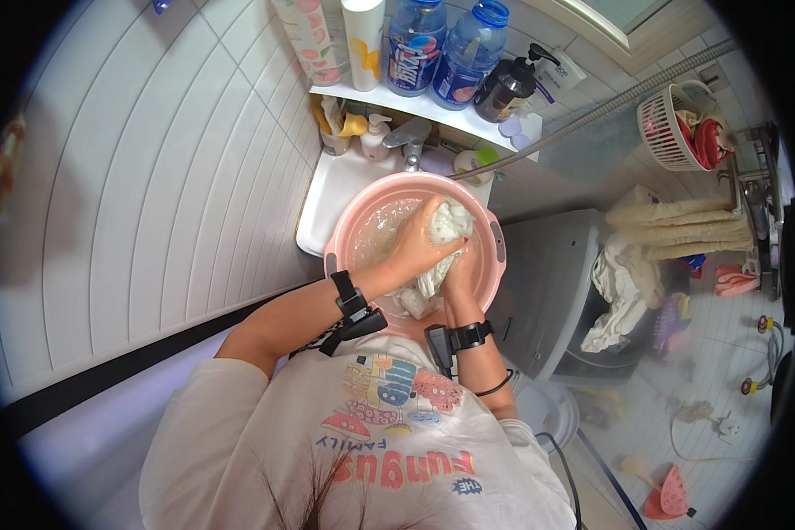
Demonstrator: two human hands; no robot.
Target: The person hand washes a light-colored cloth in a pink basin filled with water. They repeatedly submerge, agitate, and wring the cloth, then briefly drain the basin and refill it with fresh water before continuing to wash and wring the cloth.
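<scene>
Both hands clenched on a wet white cloth [439, 237] inside a pink basin [496, 256] on a white sink [327, 199], right hand [458, 276] beneath, left hand [418, 238] above, chrome tap [410, 140] and bottle shelf [433, 110] beyond

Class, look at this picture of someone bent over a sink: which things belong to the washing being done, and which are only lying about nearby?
In use:
left hand
right hand
white cloth, gripped by both hands
pink basin with water

Lying about:
blue bottles on the shelf
dark pump bottle
folded towels
white basket
</scene>
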